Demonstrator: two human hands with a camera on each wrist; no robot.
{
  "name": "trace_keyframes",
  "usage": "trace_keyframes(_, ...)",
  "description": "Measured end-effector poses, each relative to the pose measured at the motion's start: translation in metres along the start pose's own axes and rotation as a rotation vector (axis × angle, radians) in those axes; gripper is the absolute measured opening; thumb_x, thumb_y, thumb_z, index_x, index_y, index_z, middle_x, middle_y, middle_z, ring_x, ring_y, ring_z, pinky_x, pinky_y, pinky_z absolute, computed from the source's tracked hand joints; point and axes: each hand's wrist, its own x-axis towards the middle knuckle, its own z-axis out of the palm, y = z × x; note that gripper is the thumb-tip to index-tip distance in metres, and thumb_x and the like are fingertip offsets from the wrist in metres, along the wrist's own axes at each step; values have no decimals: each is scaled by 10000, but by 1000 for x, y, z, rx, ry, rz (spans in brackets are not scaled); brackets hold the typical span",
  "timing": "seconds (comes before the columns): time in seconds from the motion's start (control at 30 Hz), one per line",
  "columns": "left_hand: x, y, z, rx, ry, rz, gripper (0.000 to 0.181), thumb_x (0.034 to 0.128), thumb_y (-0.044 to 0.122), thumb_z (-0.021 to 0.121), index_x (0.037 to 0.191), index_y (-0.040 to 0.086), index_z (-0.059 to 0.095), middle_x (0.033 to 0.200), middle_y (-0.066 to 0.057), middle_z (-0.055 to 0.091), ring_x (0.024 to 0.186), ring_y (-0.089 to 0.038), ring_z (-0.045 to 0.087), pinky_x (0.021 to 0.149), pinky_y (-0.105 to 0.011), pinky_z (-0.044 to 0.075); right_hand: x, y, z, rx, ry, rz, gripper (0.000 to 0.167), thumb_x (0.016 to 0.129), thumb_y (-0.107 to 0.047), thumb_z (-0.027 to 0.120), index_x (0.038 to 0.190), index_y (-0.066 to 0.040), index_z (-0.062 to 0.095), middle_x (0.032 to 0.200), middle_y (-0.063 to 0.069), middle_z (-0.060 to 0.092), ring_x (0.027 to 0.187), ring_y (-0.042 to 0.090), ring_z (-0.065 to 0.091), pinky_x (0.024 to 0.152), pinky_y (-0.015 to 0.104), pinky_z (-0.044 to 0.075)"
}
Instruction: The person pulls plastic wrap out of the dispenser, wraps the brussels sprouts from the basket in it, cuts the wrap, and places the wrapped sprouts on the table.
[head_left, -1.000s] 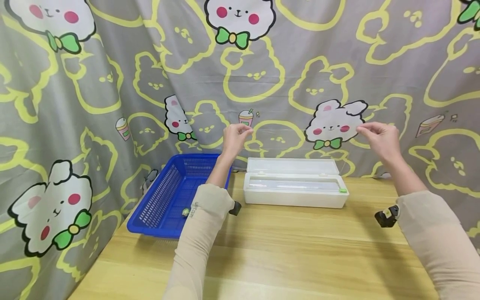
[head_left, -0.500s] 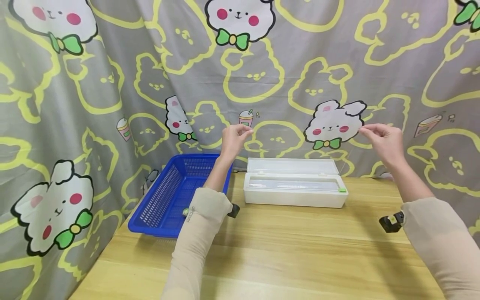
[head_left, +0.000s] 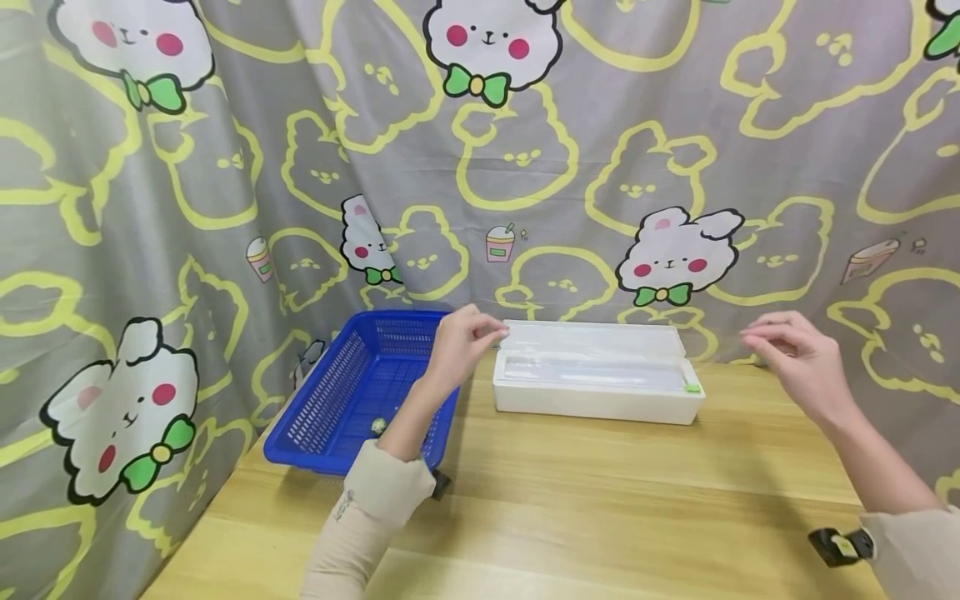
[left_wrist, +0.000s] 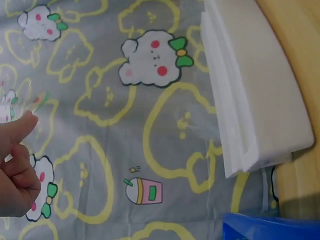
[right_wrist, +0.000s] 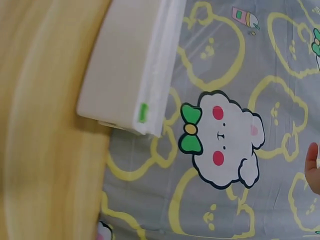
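Observation:
My left hand (head_left: 459, 346) is raised at the left end of the white wrap dispenser box (head_left: 600, 404), thumb and fingertips pinched together. Faint glints at those fingertips and across the left wrist view suggest clear plastic wrap (left_wrist: 192, 122), barely visible. My right hand (head_left: 806, 358) hovers beyond the box's right end, its thumb and fingers also brought together as if on the film's other edge, which is hard to see. The dispenser's lid (head_left: 592, 337) stands raised at the back, and a green slider (head_left: 692, 388) sits at its right end.
A blue perforated basket (head_left: 281, 450) stands left of the dispenser, partly behind my left forearm. In it lies a small pale-green round thing (head_left: 378, 426). A patterned grey curtain (head_left: 562, 208) hangs behind the wooden table (head_left: 600, 492).
Both hands have come down from in front of the curtain to about the height of the raised lid. My right hand has also moved outward to the right. Box and basket stay put.

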Motion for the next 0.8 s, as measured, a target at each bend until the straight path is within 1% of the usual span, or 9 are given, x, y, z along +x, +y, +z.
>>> trace_keyframes(0.07,-12,1,0,-15,-18,24,73,754,116,724,786,50,728,648,-5,449,554,-93,351,505,-206,306,-11,1,-1,48,-30,-35,121,747,220,577,803,123,624,903,-139,592,852,-24,538,724,52,423)
trace_keyframes(0.13,-24,2,-1,-45,-47,39,62,748,97,725,773,41,720,730,-17,508,561,-79,363,500,-193,323,-21,2,-2,88,-69,-63,175,737,251,556,793,101,627,909,-124,607,892,-8,542,760,67,423)
trace_keyframes(0.23,-40,2,-1,-87,-114,66,53,750,82,719,768,34,708,817,-40,593,562,-49,386,481,-170,347,-34,1,-5,186,-134,-101,216,743,257,539,802,75,640,919,-85,627,930,22,546,804,91,413)
trace_keyframes(0.3,-50,2,-1,-105,-170,73,49,765,85,705,780,38,705,827,-43,637,537,-29,391,467,-166,360,-43,0,-8,205,-177,-87,261,755,245,536,826,25,658,920,-76,635,925,15,555,786,91,415)
trace_keyframes(0.37,-61,2,-1,-111,-221,79,43,774,84,694,795,48,706,818,-36,665,520,-11,392,458,-165,371,-51,0,-11,236,-227,-66,258,761,244,528,841,35,655,921,-56,640,917,16,566,772,93,425)
trace_keyframes(0.47,-76,1,-1,-90,-264,87,44,787,92,680,813,68,706,804,-21,677,515,-1,407,472,-155,387,-63,1,-16,196,-294,-24,318,749,260,522,863,-1,664,916,-52,646,917,-2,572,761,81,426)
trace_keyframes(0.53,-84,0,0,-81,-278,103,42,787,91,680,819,77,704,802,-11,675,537,-7,430,489,-147,393,-70,2,-17,163,-334,-19,309,746,255,530,860,-1,662,913,-56,647,927,-10,566,769,78,420)
trace_keyframes(0.67,-100,-5,3,-81,-317,129,48,794,89,673,831,78,701,793,0,665,580,-6,469,522,-129,406,-87,8,-17,106,-409,7,330,751,227,548,876,-52,672,913,-76,648,908,-25,561,758,82,415)
trace_keyframes(0.8,-115,-10,7,-105,-372,126,58,807,82,661,848,71,700,815,-8,669,597,5,485,539,-117,413,-106,16,-14,125,-484,55,351,769,201,548,891,-102,675,916,-113,642,876,-41,559,725,91,419)
